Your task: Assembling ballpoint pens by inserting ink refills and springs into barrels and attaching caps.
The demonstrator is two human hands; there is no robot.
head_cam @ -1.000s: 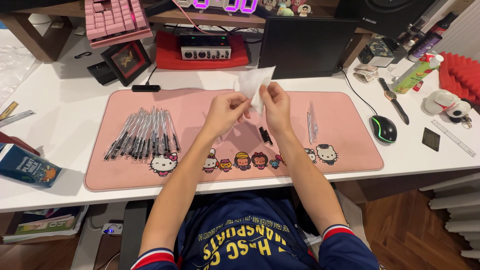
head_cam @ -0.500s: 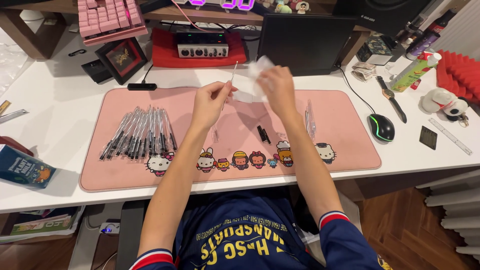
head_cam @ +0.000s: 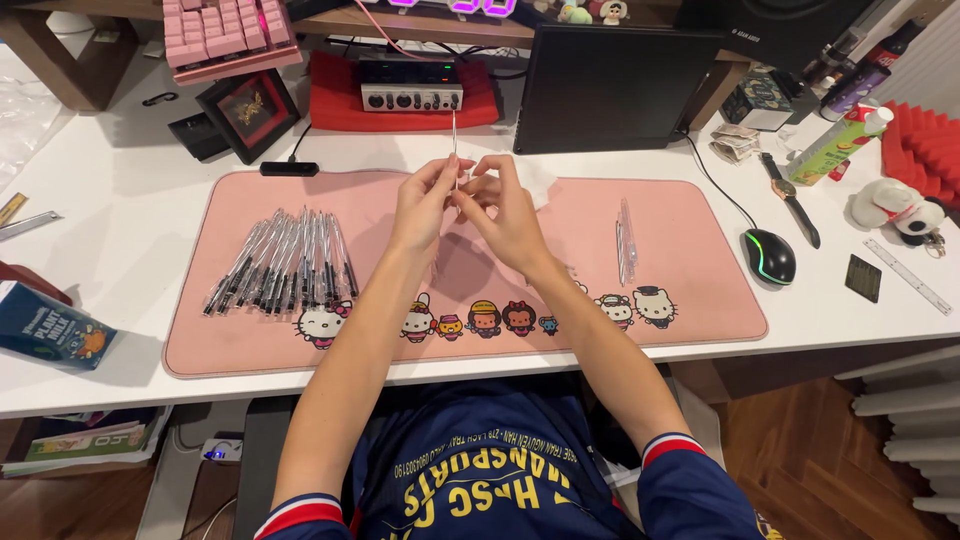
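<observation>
While both hands are raised together above the middle of the pink desk mat, a thin clear pen is held upright between them. The left hand is narrowly closed, its fingertips pinched on the pen's lower part. The right hand is likewise curled, its fingers pressed to the same spot, and a crumpled white wrapper is seen just behind it; whether that wrapper is gripped or only lies on the mat cannot be told.

The lower end of the pen is hidden by the fingers, so the exact grip of each hand cannot be made out.

On the left part of the mat a row of clear pens with dark tips is laid side by side, well apart from the hands. Toward the right of the mat a few clear pen parts are laid together. Cartoon figures are printed along the mat's near edge.

A white desk is seen under the mat. At its far left a dark blue carton is laid; behind are set a small black picture frame, a red cloth with a silver audio box, and a black screen. At the right a black mouse with a lit edge, a wristwatch and a plush toy are found. A wooden floor shows lower right.
</observation>
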